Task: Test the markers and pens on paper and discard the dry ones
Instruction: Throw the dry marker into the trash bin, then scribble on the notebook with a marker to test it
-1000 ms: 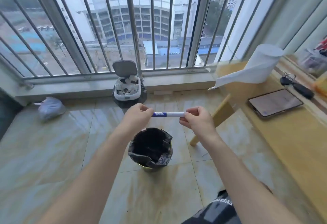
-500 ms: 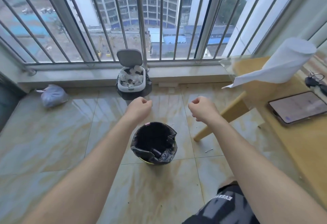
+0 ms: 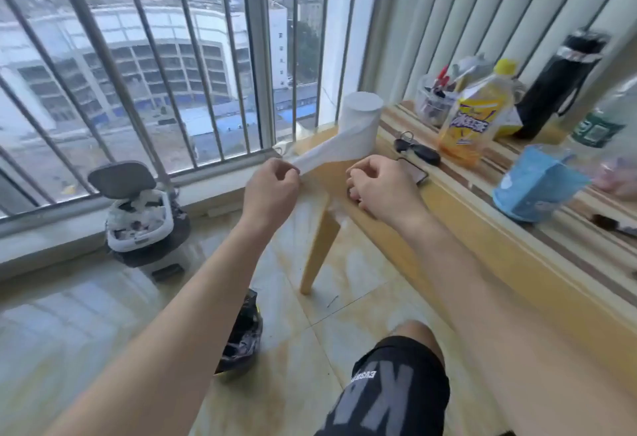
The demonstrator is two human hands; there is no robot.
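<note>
Paper roll (image 3: 360, 118) upright; left hand (image 3: 272, 189), right hand (image 3: 382, 186) curled.

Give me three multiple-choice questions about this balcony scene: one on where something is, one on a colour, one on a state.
1. Where does the paper roll stand?
A) on the floor
B) on the wooden table
C) on the window ledge

2. What colour is the cap of the juice bottle?
A) red
B) green
C) yellow

3. How is the lid of the white bin by the railing?
A) raised
B) closed
C) missing

Answers:
1 B: the roll sits upright near the table's corner.
2 C: the cap is plainly yellow.
3 A: the grey lid stands up behind the full bin.
</note>
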